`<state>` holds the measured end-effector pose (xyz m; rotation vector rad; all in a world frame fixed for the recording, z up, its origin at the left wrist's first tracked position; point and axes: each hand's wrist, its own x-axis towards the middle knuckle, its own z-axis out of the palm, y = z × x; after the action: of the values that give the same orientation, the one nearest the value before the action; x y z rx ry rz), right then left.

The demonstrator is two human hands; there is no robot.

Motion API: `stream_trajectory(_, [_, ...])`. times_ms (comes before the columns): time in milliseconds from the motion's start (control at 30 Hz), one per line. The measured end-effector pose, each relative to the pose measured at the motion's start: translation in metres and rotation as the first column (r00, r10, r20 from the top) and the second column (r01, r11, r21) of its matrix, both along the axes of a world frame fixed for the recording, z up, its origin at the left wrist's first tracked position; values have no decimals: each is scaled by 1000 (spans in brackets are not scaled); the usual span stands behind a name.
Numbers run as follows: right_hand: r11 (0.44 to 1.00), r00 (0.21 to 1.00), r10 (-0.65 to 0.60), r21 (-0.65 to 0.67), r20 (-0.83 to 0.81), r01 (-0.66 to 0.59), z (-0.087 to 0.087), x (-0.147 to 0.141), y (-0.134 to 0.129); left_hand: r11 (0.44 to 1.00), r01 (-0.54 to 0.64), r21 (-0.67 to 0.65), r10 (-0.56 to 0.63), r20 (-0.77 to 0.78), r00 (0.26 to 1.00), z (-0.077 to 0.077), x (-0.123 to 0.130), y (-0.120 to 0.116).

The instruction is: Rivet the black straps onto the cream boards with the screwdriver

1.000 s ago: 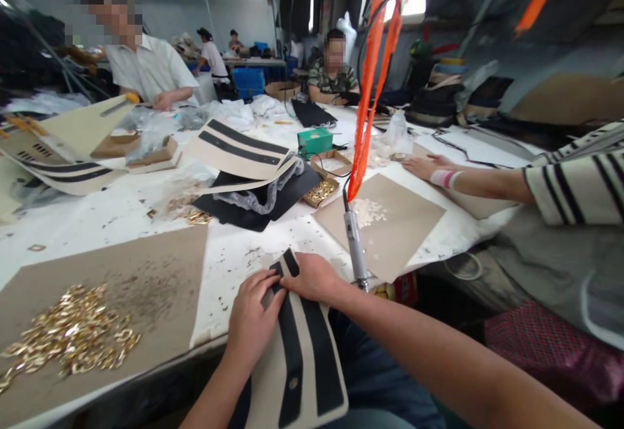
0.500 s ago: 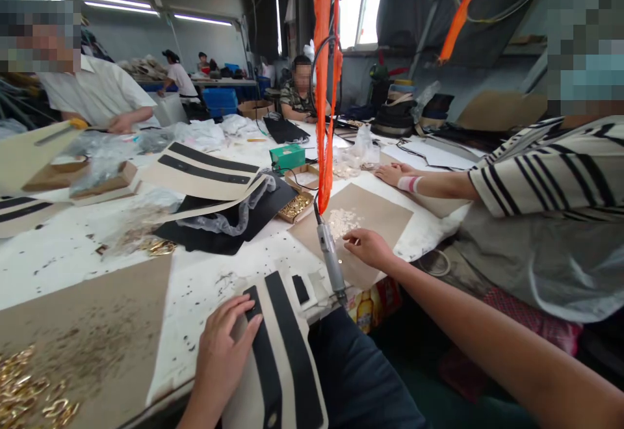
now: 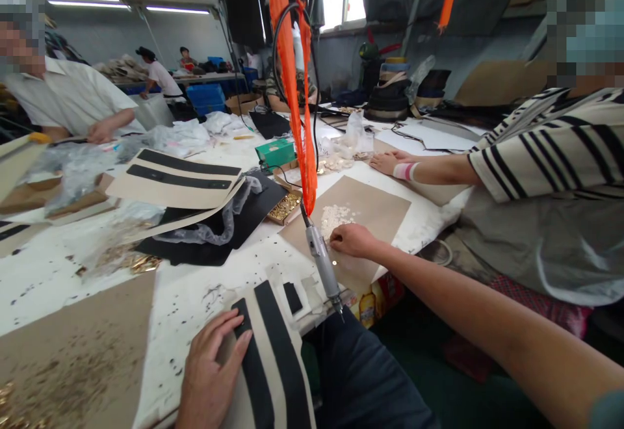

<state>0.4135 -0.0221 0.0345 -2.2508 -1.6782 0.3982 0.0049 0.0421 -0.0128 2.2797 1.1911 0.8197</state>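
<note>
My left hand point(image 3: 212, 357) holds a cream panel point(image 3: 266, 344) with two black strips at the table's front edge, its fingers and thumb resting on the near strip. Over a brown sheet point(image 3: 375, 205), my right hand point(image 3: 353, 240) has its fingers bent together at the edge of a pile of small pale discs point(image 3: 336, 216). What sits between those fingertips, if anything, is hidden. Between my hands hangs a grey electric screwdriver point(image 3: 322, 260), tip down, on an orange strap point(image 3: 295, 91). Neither hand touches it.
Striped cream panels point(image 3: 180, 172) lie over black sheets at centre left. A box of gold-coloured parts point(image 3: 284, 208) stands near a green box point(image 3: 275, 153). Gold hardware point(image 3: 6, 403) lies at lower left. A co-worker's striped sleeve point(image 3: 550, 156) is at right; another person in white point(image 3: 82, 101) works at left.
My right hand's fingers have closed more and come down at the disc pile. The view has shifted a little, so the screwdriver and panel appear further left. My left hand stays on the panel.
</note>
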Motion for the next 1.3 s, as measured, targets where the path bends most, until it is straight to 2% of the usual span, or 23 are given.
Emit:
stream_trajectory(267, [999,996,45,0,-82,-45,2,16,3,1000,-7,2,7,-12,1000,1,2,-3])
stream_trajectory(500, [997,997,69,-19,20,-69,-5,16,3,998,7,57,-8,4,1000,4,2,-5])
stream_trajectory(733, [987,977,157,-48,143,-152,2,12,0,997,8,82,-9,10,1000,6,2,-10])
stream_trajectory(867, [984,972,177,-45,153,-172,3,8,-2,996,15,85,-16,12,1000,6,2,-11])
stream_trajectory(1133, [986,985,133,-117,113,-120,-5,14,10,995,25,97,-29,40,999,3,0,-13])
stream_trajectory(1300, [991,967,107,-108,230,-84,-5,3,9,997,18,70,-22,60,998,11,2,-22])
